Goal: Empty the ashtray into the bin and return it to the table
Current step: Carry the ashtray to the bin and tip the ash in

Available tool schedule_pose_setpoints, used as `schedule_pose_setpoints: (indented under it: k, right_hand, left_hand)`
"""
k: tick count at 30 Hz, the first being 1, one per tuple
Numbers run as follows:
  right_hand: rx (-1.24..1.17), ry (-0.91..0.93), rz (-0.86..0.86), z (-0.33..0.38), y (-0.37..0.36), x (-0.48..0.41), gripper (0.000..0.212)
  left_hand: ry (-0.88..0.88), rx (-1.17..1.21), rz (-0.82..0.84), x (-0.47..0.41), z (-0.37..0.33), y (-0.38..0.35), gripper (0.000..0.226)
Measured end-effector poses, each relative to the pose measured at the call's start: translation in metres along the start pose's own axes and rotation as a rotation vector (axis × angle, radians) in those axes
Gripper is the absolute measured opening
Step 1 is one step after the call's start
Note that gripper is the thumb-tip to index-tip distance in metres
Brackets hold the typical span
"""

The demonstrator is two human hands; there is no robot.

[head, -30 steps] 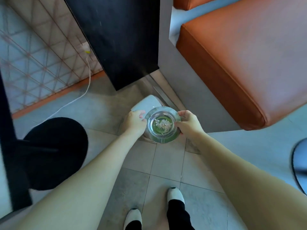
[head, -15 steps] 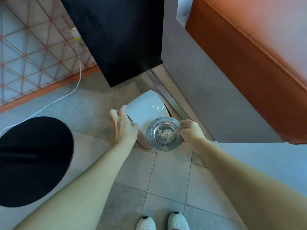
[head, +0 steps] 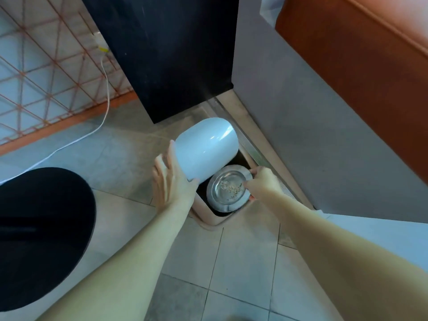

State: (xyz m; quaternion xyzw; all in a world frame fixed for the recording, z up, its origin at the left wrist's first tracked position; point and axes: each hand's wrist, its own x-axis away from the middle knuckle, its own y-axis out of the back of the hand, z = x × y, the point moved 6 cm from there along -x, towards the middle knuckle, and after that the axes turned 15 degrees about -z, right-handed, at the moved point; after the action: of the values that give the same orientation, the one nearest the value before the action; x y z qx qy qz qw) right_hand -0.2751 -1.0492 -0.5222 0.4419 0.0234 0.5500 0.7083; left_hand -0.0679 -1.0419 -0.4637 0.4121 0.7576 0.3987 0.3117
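Note:
A round metal ashtray with pale ash crumbs in its bowl hangs over the dark opening of the bin, a pinkish square bin on the floor. My right hand grips the ashtray by its right rim. The ashtray is roughly level, tilted a little. My left hand holds the bin's white domed lid lifted up and tipped back to the left, thumb under its lower edge.
A black cabinet stands behind the bin, with a grey wall and an orange padded seat to the right. A round black table base lies on the tiled floor at the left. A white cable runs along the lattice panel.
My left hand left the ashtray, took the white lid and swung it up, uncovering the bin. My right hand alone lowered the ashtray over the opening. The camera has come closer.

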Motion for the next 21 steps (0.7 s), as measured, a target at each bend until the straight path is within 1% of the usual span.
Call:
schedule_pose_setpoints:
  k: [3,5,9,10,11,13,15,17,19,20,21]
  right_hand:
    - [0.055,0.057,0.027,0.012,-0.014,-0.005,0.032]
    - [0.131,0.139,0.022,0.019,-0.021,-0.004,0.025]
    - [0.381,0.409,0.035,0.027,-0.033,0.004,0.012]
    - [0.425,0.489,0.045,0.029,-0.035,0.006,0.005]
    - [0.456,0.566,0.054,0.032,-0.038,0.008,0.004]
    - [0.514,0.728,0.06,0.038,-0.042,0.011,0.011]
    - [0.622,0.89,0.058,0.042,-0.045,0.017,0.015]
    - [0.761,1.025,0.113,0.04,-0.053,0.023,0.017]
    - [0.891,1.112,0.181,0.031,-0.058,0.028,0.019]
    - [0.897,1.126,0.172,0.028,-0.057,0.028,0.018]
    - [0.861,1.116,0.124,0.029,-0.052,0.026,0.017]
  left_hand:
    - [-0.064,0.082,-0.015,0.001,-0.002,-0.002,0.099]
    - [-0.084,0.138,-0.013,0.002,-0.002,-0.002,0.099]
    - [-0.123,0.19,-0.008,0.006,0.0,-0.003,0.1]
    - [-0.127,0.194,-0.007,0.007,0.001,-0.003,0.101]
    - [-0.126,0.193,-0.005,0.007,0.002,-0.003,0.101]
    - [-0.129,0.178,-0.003,0.007,0.003,-0.004,0.101]
    - [-0.14,0.162,-0.011,0.007,0.004,-0.004,0.101]
    - [-0.164,0.149,-0.031,0.008,0.003,-0.003,0.1]
    - [-0.187,0.137,-0.048,0.009,0.002,-0.001,0.099]
    - [-0.193,0.133,-0.054,0.009,0.001,0.0,0.098]
    - [-0.197,0.13,-0.059,0.01,0.001,0.0,0.097]
